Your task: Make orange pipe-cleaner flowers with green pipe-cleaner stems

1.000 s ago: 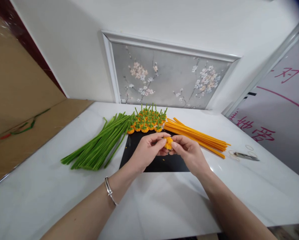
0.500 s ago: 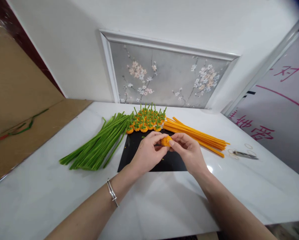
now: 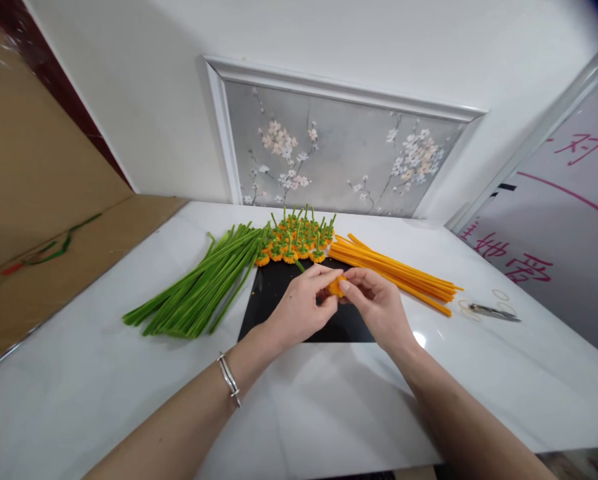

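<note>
Between both hands is a small orange fuzzy flower piece [image 3: 337, 287], held over a black mat [image 3: 263, 300]. My left hand [image 3: 306, 300] pinches its left side, and a short green stem [image 3: 299, 265] shows just beyond those fingers. On the other side, my right hand [image 3: 376, 300] grips the piece with thumb and fingers. Behind the mat stand several orange flowers with upright green stems [image 3: 299, 237]. Green fuzzy sticks [image 3: 199, 287] lie in a bundle at the left, and orange fuzzy sticks [image 3: 396, 270] at the right.
Small scissors [image 3: 493, 311] and thin loops [image 3: 500, 294] lie on the white table [image 3: 479, 373] at the right. Brown cardboard [image 3: 79, 253] borders the left side. A framed floral panel [image 3: 339, 147] is on the wall behind. A whiteboard with red writing [image 3: 569, 220] stands at the right.
The green stem beyond my left hand's fingers shows more and points up to the left. The view has shifted slightly. Both hands keep their hold on the orange piece.
</note>
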Demonstrator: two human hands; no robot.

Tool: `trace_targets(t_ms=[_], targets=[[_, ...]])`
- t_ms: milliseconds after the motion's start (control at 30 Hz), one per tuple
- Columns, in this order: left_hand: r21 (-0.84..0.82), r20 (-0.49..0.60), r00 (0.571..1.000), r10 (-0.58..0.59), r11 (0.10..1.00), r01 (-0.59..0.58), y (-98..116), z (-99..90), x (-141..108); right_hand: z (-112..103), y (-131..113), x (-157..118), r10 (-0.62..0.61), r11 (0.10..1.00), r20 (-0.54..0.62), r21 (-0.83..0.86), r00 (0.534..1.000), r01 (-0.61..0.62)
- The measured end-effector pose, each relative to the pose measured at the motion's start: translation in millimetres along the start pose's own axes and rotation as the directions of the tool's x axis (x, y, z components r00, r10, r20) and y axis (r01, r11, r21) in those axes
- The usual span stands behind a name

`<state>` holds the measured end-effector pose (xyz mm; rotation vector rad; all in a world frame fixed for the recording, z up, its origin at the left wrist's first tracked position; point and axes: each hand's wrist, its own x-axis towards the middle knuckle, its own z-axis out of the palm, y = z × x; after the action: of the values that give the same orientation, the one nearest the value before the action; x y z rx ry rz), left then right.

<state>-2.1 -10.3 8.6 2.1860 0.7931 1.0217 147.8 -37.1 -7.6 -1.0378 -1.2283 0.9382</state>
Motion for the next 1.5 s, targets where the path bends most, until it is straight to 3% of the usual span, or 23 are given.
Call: trace_targets(t_ms=[267, 500, 700, 933, 1233, 1333, 1500], targets=[[-0.392, -0.147, 0.963, -0.225, 0.907, 0.152, -5.1, 9.4, 1.2, -0.4, -1.5, 2.2, 0.013, 0.998, -0.097, 0.066, 0.995, -0.006], [-0.355, -0.231, 0.933, -0.277, 0.917, 0.184, -0.7, 9.5, -0.1, 4.1, 1.0, -0.8, -0.064, 0.997, -0.07, 0.049, 0.996, 0.067], [-0.375, -0.302, 0.909, -0.288, 0.912, 0.165, -2.7, 12.7, -0.4, 1.3, 2.2, -1.0, -0.066, 0.994, -0.064, -0.094, 0.996, 0.06], [-0.555, -0.259, 0.865, -0.429, 0.799, 0.231, 0.4, 15.5, 1.3, 2.8, -0.7, 0.9, 0.094, 0.99, -0.072, 0.116, 0.993, -0.086], [-0.523, -0.208, 0.91, -0.36, 0.827, 0.207, -1.8, 9.0, 2.3, 2.2, 1.0, 1.4, 0.068, 0.992, -0.067, 0.114, 0.995, -0.06], [-0.618, -0.162, 0.895, -0.416, 0.75, 0.237, 1.7, 9.6, 3.1, 3.1, -0.5, 0.6, 0.082, 0.992, -0.05, 0.105, 0.995, -0.076], [-0.751, -0.143, 0.84, -0.524, 0.611, 0.253, 6.2, 13.1, 3.4, 2.5, -1.1, 2.1, 0.177, 0.951, -0.038, 0.263, 0.983, -0.161]])
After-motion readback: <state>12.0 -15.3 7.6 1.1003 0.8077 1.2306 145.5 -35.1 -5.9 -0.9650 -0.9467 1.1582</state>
